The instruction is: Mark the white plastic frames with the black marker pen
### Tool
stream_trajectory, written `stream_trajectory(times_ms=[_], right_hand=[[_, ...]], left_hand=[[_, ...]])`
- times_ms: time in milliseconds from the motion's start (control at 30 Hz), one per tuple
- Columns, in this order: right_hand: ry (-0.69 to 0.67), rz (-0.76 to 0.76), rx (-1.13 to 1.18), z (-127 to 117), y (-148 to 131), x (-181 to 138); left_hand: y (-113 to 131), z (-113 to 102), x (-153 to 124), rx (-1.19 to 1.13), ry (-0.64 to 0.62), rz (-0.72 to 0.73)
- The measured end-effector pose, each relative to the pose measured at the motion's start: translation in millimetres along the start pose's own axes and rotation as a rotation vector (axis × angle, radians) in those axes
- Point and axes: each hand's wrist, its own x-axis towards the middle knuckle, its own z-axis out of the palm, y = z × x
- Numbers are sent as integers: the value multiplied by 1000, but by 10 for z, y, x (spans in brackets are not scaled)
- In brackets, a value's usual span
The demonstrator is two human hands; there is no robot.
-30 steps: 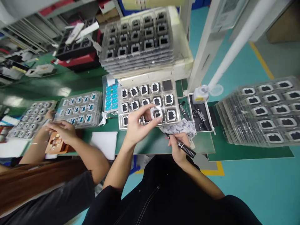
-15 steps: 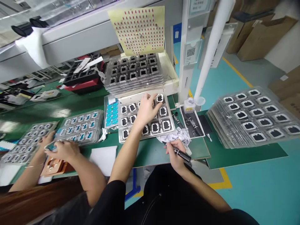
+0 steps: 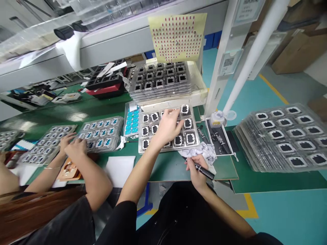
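My left hand (image 3: 167, 127) is over a clear plastic tray (image 3: 168, 148) that holds rows of white-rimmed square frames with dark centres. Its thumb and fingers are apart, beside a frame (image 3: 185, 109) in the tray's back right corner. The palm and fingers hide several frames in the middle. In my right hand (image 3: 197, 170) is a black marker pen (image 3: 205, 171), slanted, its tip pointing left toward the tray's front edge. Just behind that hand lies a crumpled white cloth (image 3: 205, 151).
An open box (image 3: 227, 149) with markers stands right of the tray, a small bottle (image 3: 217, 119) at its back. Stacked trays rise at the right (image 3: 286, 136) and behind (image 3: 160, 90). Teal pieces (image 3: 132, 120) lie left. A co-worker's hands (image 3: 74, 146) work farther left.
The whole view has swung left, so things appear farther right. My left hand stays over the same corner of the tray. The co-worker's hands have come closer together.
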Motion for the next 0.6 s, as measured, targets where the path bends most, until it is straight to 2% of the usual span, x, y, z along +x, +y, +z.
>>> stream_trajectory(times_ms=[133,233,367,467,600], right_hand=[[53,-13,-1,-28,9,3],[65,-12,-1,-43,35,-1],[50,-16,-2,-40,55,-7],[38,-12,-2,-39,45,1],[22,-7,-6,-37,27,17]], left_hand=[[150,170,428,153,-159,-17],[198,196,510,88,-143,-79],[123,82,367,-85,-19,-141],[42,-32,165,-100,55,-155],[10,-57,45,-3,63,6]])
